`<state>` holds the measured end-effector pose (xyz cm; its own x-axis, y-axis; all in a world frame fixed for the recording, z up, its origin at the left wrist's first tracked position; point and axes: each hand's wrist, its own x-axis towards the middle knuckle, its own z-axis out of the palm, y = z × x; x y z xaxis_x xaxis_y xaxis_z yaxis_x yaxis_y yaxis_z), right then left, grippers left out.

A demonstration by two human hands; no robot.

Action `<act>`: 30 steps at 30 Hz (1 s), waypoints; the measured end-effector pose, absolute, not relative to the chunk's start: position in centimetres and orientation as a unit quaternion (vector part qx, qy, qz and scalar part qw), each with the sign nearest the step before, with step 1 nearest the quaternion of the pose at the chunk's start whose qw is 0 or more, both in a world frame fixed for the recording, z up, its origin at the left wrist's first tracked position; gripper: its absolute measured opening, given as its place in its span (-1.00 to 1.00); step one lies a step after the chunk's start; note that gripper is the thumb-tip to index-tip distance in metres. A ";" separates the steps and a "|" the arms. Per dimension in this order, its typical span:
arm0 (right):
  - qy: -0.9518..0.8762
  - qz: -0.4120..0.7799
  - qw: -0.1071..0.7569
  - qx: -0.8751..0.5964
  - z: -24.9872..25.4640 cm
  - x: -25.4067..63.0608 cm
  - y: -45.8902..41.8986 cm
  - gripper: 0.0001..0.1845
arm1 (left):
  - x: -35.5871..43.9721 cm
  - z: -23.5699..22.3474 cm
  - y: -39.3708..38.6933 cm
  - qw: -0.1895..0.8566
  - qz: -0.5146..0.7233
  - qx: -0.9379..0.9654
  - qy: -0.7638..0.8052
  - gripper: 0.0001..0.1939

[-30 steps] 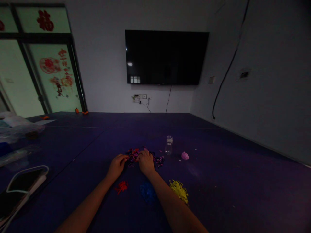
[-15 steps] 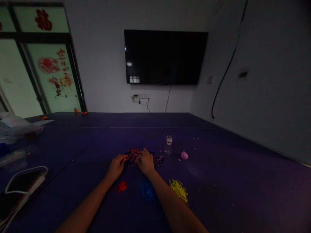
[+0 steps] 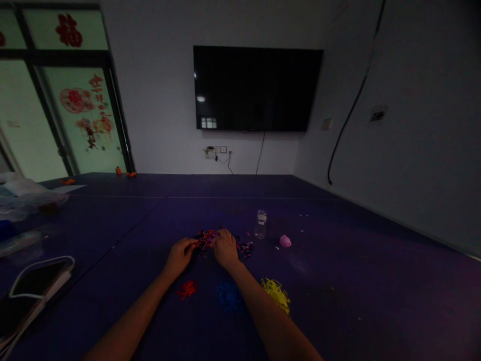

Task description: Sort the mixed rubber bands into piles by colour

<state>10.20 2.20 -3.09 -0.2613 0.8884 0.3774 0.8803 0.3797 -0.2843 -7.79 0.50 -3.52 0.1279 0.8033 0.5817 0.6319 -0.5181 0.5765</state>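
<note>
A mixed pile of small elastic bands (image 3: 205, 238), red, pink and dark, lies on the purple table. My left hand (image 3: 179, 256) is at the pile's left edge, thumb and fingertips drawn together against some reddish bands; what they pinch is too small to make out. From the right, my right hand (image 3: 225, 249) bends over the pile with its fingers curled down; the fingertips are partly hidden among the bands. Nearer to me lie a red heap of bands (image 3: 188, 289), a blue heap (image 3: 228, 297) and a yellow heap (image 3: 276, 295), partly behind my right forearm.
A clear bottle (image 3: 260, 225) stands right of the pile, with a pink cap-like piece (image 3: 285, 241) beside it. At the left are plastic bags (image 3: 33, 193) and a phone-like device (image 3: 35, 283) with a white cable. A television (image 3: 257, 89) hangs on the far wall.
My hands stay at the mixed pile, with only small finger shifts. The right hand's fingers have moved slightly. The whole view has shifted a little.
</note>
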 end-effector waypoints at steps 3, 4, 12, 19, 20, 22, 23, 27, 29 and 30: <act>-0.790 0.024 0.263 -0.554 -2.3 10.0 2.2 -0.77 | -8.2 -2.5 0.3 0.169 0.447 0.722 0.500 -0.80; -0.790 0.031 0.265 -0.553 -2.0 9.9 2.2 -0.78 | -8.4 -2.1 0.2 0.205 0.439 0.716 0.503 -0.81; -0.877 0.266 0.125 -0.379 -0.6 8.3 1.6 -0.86 | -11.0 0.0 -1.9 0.487 0.224 0.689 0.489 -0.85; -0.879 0.350 0.071 -0.315 -0.8 6.9 0.5 -0.90 | -11.9 0.1 -2.0 0.526 0.141 0.684 0.486 -0.86; -0.873 0.364 0.082 -0.314 -0.7 7.0 0.4 -0.89 | -12.0 0.0 -2.0 0.532 0.144 0.682 0.481 -0.85; -0.859 0.393 0.100 -0.312 -0.5 7.2 0.3 -0.88 | -12.1 -0.2 -1.8 0.542 0.158 0.679 0.469 -0.82; -0.851 0.409 0.105 -0.313 -0.4 7.3 0.3 -0.87 | -12.2 -0.3 -1.7 0.545 0.169 0.678 0.463 -0.81; -0.823 0.448 0.133 -0.322 -0.3 7.4 0.3 -0.81 | -11.9 -1.1 -1.1 0.524 0.257 0.666 0.465 -0.73; -0.815 0.430 0.180 -0.345 -0.4 7.2 0.7 -0.78 | -11.2 -1.7 -0.5 0.477 0.338 0.648 0.489 -0.69; -0.809 0.409 0.214 -0.364 -0.5 7.1 0.9 -0.77 | -10.8 -2.0 -0.2 0.441 0.381 0.639 0.503 -0.67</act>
<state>7.09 0.92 -0.49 -0.6431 0.7643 0.0472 0.4143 0.3991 -0.8179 -10.78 -0.25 -2.01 0.2048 0.9779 0.0429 0.3062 -0.1056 0.9461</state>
